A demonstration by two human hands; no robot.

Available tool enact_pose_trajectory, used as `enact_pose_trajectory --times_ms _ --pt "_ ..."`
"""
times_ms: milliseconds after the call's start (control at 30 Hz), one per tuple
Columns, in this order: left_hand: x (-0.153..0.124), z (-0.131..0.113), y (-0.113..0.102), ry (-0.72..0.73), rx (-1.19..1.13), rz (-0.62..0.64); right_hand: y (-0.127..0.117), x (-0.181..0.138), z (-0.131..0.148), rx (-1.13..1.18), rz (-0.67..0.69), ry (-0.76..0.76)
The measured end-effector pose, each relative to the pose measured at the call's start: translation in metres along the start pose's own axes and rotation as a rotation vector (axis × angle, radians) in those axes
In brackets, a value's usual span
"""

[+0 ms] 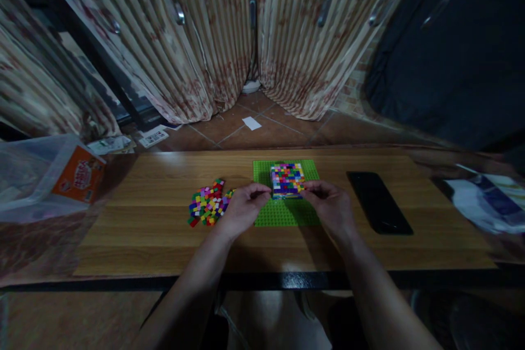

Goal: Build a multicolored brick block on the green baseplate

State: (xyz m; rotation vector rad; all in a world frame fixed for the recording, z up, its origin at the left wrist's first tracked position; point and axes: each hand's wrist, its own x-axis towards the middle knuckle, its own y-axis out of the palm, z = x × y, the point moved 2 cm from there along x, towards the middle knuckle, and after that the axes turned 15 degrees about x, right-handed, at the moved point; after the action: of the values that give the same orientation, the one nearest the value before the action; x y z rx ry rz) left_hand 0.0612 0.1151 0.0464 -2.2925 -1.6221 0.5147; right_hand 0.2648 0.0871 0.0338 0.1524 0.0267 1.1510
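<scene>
A block built of many small coloured toy bricks (pixel 287 177) stands on a green studded baseplate (pixel 283 216). At its front left corner is my left hand (pixel 247 205), thumb and forefinger pinched together; anything between them is too small to make out. My right hand (pixel 331 205) has its thumb and forefinger closed at the block's front right corner, touching it. Left of the baseplate lies a loose pile of coloured bricks (pixel 209 202), partly hidden behind my left hand.
The wooden table (pixel 143 240) carries a black phone-like slab (pixel 379 202) on the right. A clear plastic bin (pixel 36 175) with an orange label stands off the left end. Plastic packaging (pixel 488 202) lies beyond the right end. Curtains (pixel 213 54) hang behind, and papers lie on the tiled floor.
</scene>
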Motion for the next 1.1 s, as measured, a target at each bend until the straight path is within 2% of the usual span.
enact_pose_trajectory --times_ms 133,333,500,767,1100 --pt "0.0 0.001 0.0 -0.004 -0.011 -0.012 -0.003 0.001 0.002 0.05 -0.027 0.031" --pt "0.001 0.0 0.0 0.007 -0.005 -0.02 -0.008 0.003 0.004 0.092 -0.168 0.045" --pt "-0.001 0.0 -0.001 0.006 0.02 -0.02 -0.004 0.003 -0.002 -0.05 -0.146 0.076" --pt "-0.001 -0.001 -0.002 0.001 -0.012 -0.018 0.002 0.001 -0.005 -0.255 -0.107 0.04" --pt "-0.001 0.0 -0.002 0.024 -0.057 -0.045 0.004 0.0 -0.01 -0.233 -0.119 0.028"
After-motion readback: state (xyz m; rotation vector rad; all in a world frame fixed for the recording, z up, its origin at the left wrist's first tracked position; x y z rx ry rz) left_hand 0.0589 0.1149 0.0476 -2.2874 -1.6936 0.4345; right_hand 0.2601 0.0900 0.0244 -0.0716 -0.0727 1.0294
